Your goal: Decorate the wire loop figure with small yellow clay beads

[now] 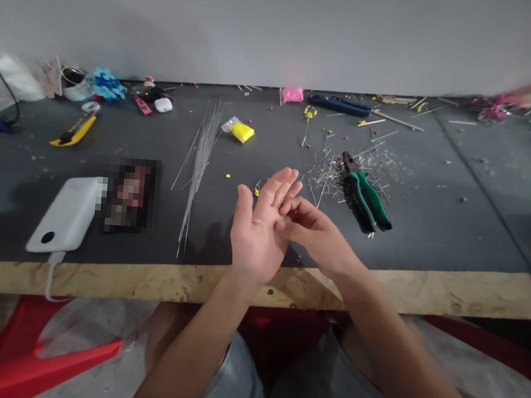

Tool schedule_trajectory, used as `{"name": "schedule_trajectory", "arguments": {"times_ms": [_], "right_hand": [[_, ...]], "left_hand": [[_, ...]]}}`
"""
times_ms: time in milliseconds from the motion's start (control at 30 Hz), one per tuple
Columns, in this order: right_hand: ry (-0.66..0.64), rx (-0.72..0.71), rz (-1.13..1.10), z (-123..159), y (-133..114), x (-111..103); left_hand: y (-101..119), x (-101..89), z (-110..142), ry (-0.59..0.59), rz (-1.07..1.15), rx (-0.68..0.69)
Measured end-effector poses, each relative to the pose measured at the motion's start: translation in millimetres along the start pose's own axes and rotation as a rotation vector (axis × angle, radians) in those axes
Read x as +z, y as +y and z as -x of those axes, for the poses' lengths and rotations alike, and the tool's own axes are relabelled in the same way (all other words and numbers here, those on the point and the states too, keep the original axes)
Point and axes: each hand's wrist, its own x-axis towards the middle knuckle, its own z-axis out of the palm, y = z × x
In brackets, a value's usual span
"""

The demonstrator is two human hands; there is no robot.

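Left hand [263, 226]: palm up, fingers extended, nothing gripped. Right hand [313, 230]: pinched at that palm, contents cannot be told. Yellow-beaded wire piece [257, 192]: just beyond left hand. 1 clear plastic packet [228, 124]: far, left of centre; yellow block [242, 132] inside.

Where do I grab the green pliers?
I'd grip the pliers by their handles, coming from the table's wooden edge, slightly right: the handles slant that way, while the metal head points away, among loose wire bits.

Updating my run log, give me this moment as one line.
left hand: open, palm up | right hand: fingertips at left palm, grip unclear | nearby: pliers, wire bundle, yellow packet
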Motion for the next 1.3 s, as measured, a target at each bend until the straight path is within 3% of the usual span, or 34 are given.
{"name": "schedule_trajectory", "arguments": {"times_ms": [200, 333, 467, 633, 733, 1000, 1133, 1233, 1300], "right_hand": [[0.061, 0.046, -0.033, -2.1, 3.7, 10.4], [0.01, 0.058, -0.039, -0.7, 3.6, 11.4], [0.0, 0.021, 0.155, 3.2, 1.5, 9.0], [0.175, -0.175, 0.534, 11.9, 2.2, 16.1], [0.175, -0.187, 0.563, 17.2, 0.4, 21.9], [0.196, -0.057, 0.383, 23.3, -8.5, 27.5], [0.283, -0.17, 0.376, 20.5, -2.9, 25.2], [0.451, -0.301, 0.487, 18.3, 6.9, 26.0], [0.49, -0.343, 0.464, 16.7, 13.9, 28.1]], "left_hand": [[-4.6, -0.8, 2.3, 0.055, -0.006, 0.015], [-1.9, -1.7, 3.3, 0.053, 0.025, 0.008], [3.7, -1.9, 3.7, 0.063, 0.012, 0.041], [1.4, 2.0, 5.1, 0.182, -0.132, 0.235], [-1.9, 4.7, 6.4, 0.203, -0.214, 0.284], [-9.7, 5.2, 10.3, 0.146, -0.3, 0.296], [-21.8, 8.9, 14.4, 0.157, -0.312, 0.285], [-30.0, 13.2, 15.9, 0.185, -0.14, 0.211], [-32.2, 14.9, 15.0, 0.22, -0.01, 0.138]]}}
